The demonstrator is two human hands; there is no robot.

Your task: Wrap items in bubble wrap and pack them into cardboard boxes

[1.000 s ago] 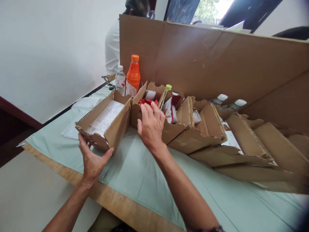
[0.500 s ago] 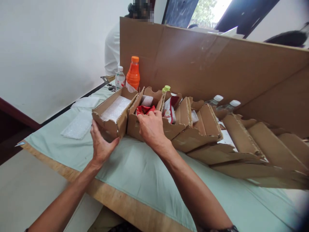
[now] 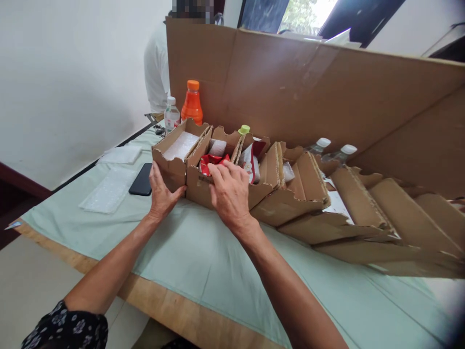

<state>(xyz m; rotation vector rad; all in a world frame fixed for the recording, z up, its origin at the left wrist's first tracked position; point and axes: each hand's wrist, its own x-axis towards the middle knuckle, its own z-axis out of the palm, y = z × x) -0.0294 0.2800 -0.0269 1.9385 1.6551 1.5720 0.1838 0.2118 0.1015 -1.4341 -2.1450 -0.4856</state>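
Note:
My left hand (image 3: 162,191) grips the front left corner of the leftmost cardboard box (image 3: 170,173), fingers along its side and thumb on its front. Bubble wrap (image 3: 181,146) lies inside that box. My right hand (image 3: 230,191) is at the front rim of the second cardboard box (image 3: 199,191), its fingers bent and apart, with nothing visible held in them. A red packet (image 3: 212,164) and a white wrapped item (image 3: 217,147) sit in the second box, just behind my right fingertips. Both boxes stand side by side, touching.
More cardboard boxes (image 3: 301,213) continue rightward, one with a red and white packet (image 3: 250,160). Left lie a phone (image 3: 140,182) and bubble wrap sheets (image 3: 109,190). Behind stand an orange bottle (image 3: 192,104), clear bottles (image 3: 172,116) and a tall cardboard panel (image 3: 290,87). A person (image 3: 156,68) is beyond it.
My left hand has pushed the leftmost box right and back, against the second box, uncovering the phone. My right fingers have loosened at the second box's rim.

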